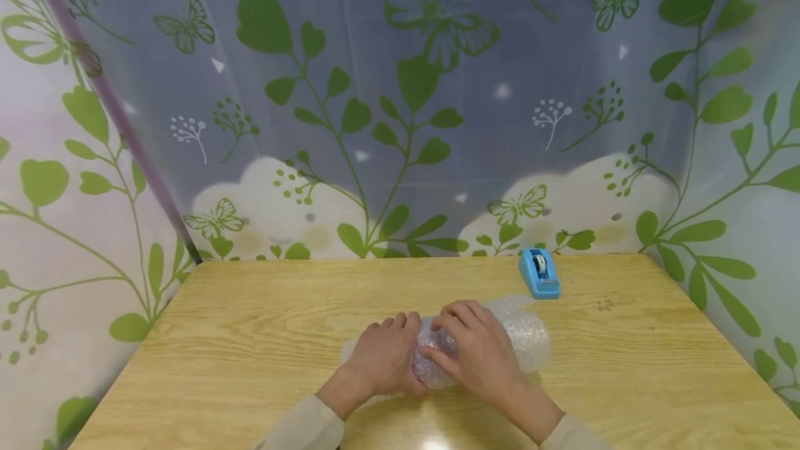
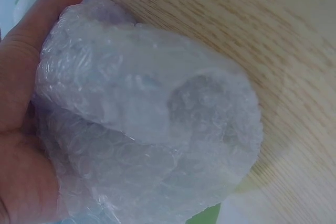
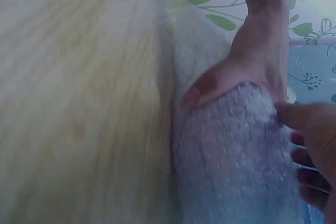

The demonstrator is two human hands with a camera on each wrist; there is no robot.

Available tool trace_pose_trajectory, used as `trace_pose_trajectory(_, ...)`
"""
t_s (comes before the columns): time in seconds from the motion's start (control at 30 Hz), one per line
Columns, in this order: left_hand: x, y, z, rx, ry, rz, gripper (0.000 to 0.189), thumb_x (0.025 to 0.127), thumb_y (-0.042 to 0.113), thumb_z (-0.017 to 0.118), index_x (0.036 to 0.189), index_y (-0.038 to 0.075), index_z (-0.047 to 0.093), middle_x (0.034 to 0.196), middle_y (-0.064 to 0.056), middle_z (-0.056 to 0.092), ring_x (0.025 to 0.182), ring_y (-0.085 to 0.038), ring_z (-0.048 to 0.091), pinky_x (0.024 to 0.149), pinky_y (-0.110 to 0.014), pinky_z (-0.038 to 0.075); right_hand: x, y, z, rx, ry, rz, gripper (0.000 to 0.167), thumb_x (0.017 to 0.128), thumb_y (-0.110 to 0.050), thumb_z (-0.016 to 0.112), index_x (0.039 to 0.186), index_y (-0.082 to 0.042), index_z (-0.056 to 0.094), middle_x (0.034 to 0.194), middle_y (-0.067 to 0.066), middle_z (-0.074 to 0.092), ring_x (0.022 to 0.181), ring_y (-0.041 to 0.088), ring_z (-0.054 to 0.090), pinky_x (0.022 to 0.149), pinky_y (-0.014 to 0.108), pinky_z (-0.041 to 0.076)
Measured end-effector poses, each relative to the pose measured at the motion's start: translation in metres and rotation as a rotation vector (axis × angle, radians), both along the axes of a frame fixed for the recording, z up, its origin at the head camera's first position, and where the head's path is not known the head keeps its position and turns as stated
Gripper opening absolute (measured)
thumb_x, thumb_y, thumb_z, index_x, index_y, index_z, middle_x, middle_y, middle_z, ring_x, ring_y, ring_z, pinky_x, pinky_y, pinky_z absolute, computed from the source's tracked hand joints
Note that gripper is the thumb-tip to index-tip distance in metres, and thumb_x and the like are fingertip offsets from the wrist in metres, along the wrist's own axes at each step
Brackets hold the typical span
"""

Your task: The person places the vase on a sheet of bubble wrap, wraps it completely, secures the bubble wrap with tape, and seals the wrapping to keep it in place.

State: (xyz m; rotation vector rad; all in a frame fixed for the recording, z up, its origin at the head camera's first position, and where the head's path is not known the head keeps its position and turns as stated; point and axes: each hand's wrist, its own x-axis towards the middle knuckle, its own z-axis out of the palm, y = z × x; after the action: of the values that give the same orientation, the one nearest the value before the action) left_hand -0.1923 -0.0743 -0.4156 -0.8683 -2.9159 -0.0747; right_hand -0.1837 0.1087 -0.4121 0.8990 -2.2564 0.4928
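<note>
A roll of clear bubble wrap [image 1: 528, 339] lies sideways on the table, wound around something purplish that shows faintly through the layers. My left hand [image 1: 389, 353] grips the roll left of its middle, thumb on the near side and fingers over the top. My right hand [image 1: 480, 347] holds it farther right with bent fingers and thumb. In the left wrist view, the bubble wrap [image 2: 110, 87] ends in a loose, hollow open end. The right wrist view has the right thumb and curled fingers [image 3: 310, 182] along the side of the roll. The wrapped object's kind is hidden.
A blue tape dispenser [image 1: 540, 275] with a tape roll in it stands near the table's back edge, right of the wrap. The light wood table [image 1: 250, 318] meets a patterned curtain [image 1: 350, 89] at the back and sides.
</note>
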Motion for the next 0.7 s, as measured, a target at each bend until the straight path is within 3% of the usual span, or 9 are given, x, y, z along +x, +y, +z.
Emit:
trace_pose_trajectory(0.27, 0.000, 0.001, 0.000, -0.012, -0.008, -0.017, 0.078, 0.056, 0.059, 0.080, 0.108, 0.011, 0.047, 0.086, 0.001, 0.051, 0.075, -0.015, 0.054, 0.063, -0.031, 0.048, -0.015, 0.009, 0.013, 0.173, -0.292, 0.120, 0.028, 0.085, -0.046, 0.067, 0.089, -0.022, 0.056, 0.090, -0.012, 0.051, 0.080, 0.008, 0.047, 0.069, 0.027, 0.045)
trace_pose_trajectory(0.47, -0.001, 0.002, 0.001, -0.028, -0.020, -0.019, 0.077, 0.057, 0.060, 0.080, 0.107, 0.011, 0.046, 0.086, 0.001, 0.048, 0.076, -0.015, 0.053, 0.065, -0.032, 0.048, -0.027, 0.013, 0.018, 0.145, -0.588, 0.168, 0.021, 0.090, -0.044, 0.062, 0.089, -0.026, 0.053, 0.086, -0.014, 0.047, 0.076, 0.006, 0.044, 0.064, 0.024, 0.042)
trace_pose_trajectory(0.57, -0.002, 0.001, 0.001, -0.032, -0.025, -0.012, 0.077, 0.057, 0.060, 0.079, 0.107, 0.011, 0.046, 0.086, 0.001, 0.048, 0.077, -0.016, 0.054, 0.065, -0.032, 0.049, -0.031, 0.013, 0.018, 0.100, -0.636, 0.193, 0.020, 0.091, -0.044, 0.060, 0.088, -0.025, 0.054, 0.085, -0.014, 0.048, 0.073, 0.007, 0.045, 0.063, 0.024, 0.043)
trace_pose_trajectory(0.7, -0.002, 0.000, 0.001, -0.028, -0.028, -0.014, 0.077, 0.057, 0.059, 0.079, 0.107, 0.011, 0.046, 0.086, 0.001, 0.048, 0.078, -0.016, 0.054, 0.066, -0.033, 0.049, -0.033, 0.011, 0.014, 0.057, -0.626, 0.202, 0.020, 0.092, -0.044, 0.060, 0.086, -0.026, 0.054, 0.083, -0.014, 0.049, 0.073, 0.007, 0.046, 0.063, 0.025, 0.043)
